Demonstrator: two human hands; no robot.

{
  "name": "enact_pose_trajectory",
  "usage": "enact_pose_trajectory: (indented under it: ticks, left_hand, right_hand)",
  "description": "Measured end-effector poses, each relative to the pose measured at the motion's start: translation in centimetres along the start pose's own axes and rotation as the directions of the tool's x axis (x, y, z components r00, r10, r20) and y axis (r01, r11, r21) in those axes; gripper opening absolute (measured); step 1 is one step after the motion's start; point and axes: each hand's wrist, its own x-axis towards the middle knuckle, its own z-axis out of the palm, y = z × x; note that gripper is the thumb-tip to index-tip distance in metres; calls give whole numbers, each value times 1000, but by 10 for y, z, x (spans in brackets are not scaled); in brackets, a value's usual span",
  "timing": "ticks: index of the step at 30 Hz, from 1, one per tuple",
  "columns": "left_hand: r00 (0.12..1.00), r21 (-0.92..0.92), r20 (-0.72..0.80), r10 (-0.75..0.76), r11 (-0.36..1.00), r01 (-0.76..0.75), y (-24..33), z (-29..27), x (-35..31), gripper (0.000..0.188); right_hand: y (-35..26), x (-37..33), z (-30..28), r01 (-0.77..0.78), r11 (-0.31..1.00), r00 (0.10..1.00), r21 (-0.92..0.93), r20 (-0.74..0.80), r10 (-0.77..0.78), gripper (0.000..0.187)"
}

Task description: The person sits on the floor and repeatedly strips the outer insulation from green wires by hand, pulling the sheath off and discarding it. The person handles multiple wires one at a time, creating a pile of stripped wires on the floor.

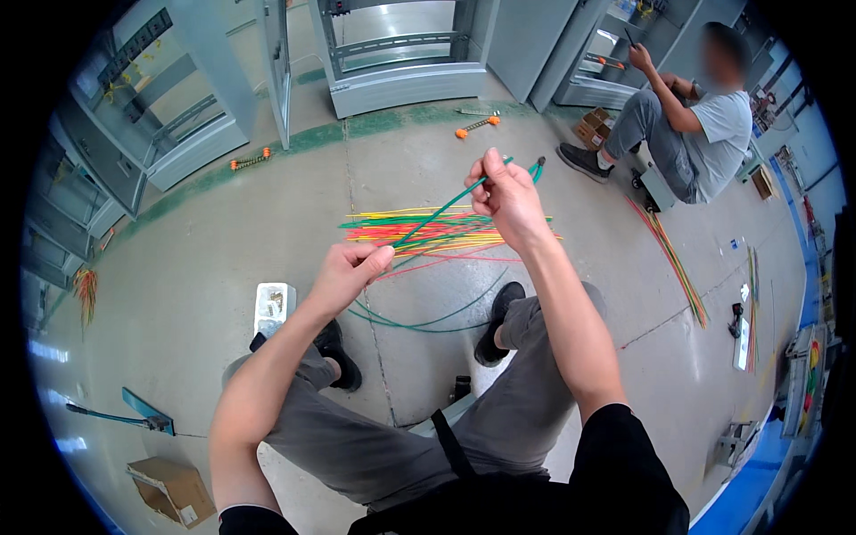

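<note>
A green wire (439, 213) stretches at a slant between my two hands. My left hand (349, 275) is lower and nearer, its thumb and fingers pinching the wire. Up and to the right, my right hand (510, 198) grips the same wire with closed fingers. Past that hand a green loop with a dark tip (540, 162) sticks out. Beneath my hands, a pile of red, yellow and green wires (464, 239) lies on the floor. A long green wire (428, 328) curves out on the floor between my shoes.
Left of my foot stands a white tray (260, 312) of small parts. A person (718, 125) sits at the far right, near more wires (670, 263). Grey cabinets (406, 89) line the far side. A blue-based lever tool (147, 410) and a cardboard box (169, 486) lie at left.
</note>
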Motion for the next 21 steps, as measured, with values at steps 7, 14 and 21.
enact_pose_trajectory:
  ticks: [7, 14, 21]
  left_hand:
    - [997, 58, 0, 81, 995, -80, 6, -1, 6, 25]
    - [1000, -65, 0, 18, 998, -18, 26, 14, 8, 22]
    - [983, 73, -86, 163, 985, -157, 23, 16, 5, 23]
  right_hand:
    - [4, -13, 8, -41, 993, 990, -107, 133, 55, 39]
    - [8, -13, 9, 2, 982, 980, -187, 194, 35, 39]
    - [9, -11, 9, -16, 985, 994, -171, 106, 34, 38]
